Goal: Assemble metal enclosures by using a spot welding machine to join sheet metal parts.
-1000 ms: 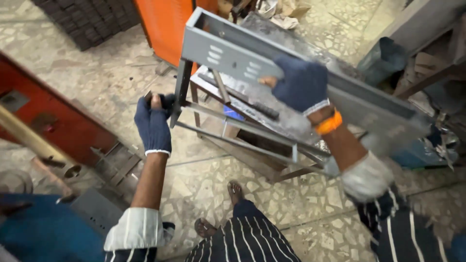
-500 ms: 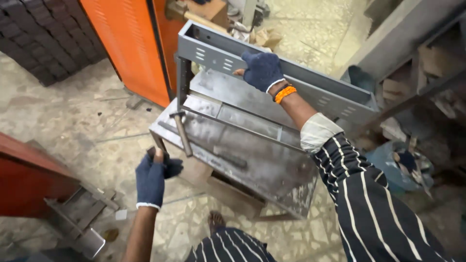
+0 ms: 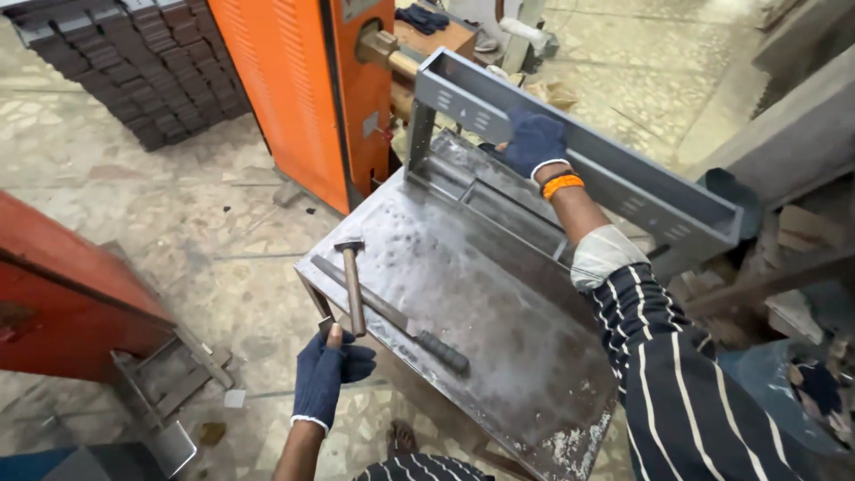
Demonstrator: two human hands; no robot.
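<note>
My right hand [image 3: 533, 142], in a blue glove, grips the upper edge of a grey metal channel frame [image 3: 623, 183]. The frame stands tilted at the far side of a steel worktable [image 3: 499, 330]. My left hand [image 3: 325, 372], also gloved, is closed on the wooden handle of a hammer [image 3: 353, 285] at the table's near left corner. The hammer's head lies on the tabletop. A metal bar with a black grip [image 3: 401, 322] lies diagonally on the table just right of the hammer.
An orange machine cabinet [image 3: 303, 89] stands behind the table. Dark stacked parts [image 3: 142, 62] sit at the far left. A red metal structure [image 3: 62, 303] is at the left, and scrap and shelving [image 3: 784, 258] crowd the right. The floor is tiled.
The grey frame, held up in the air before, has come down onto the far side of the table. My left hand now rests the hammer on the tabletop.
</note>
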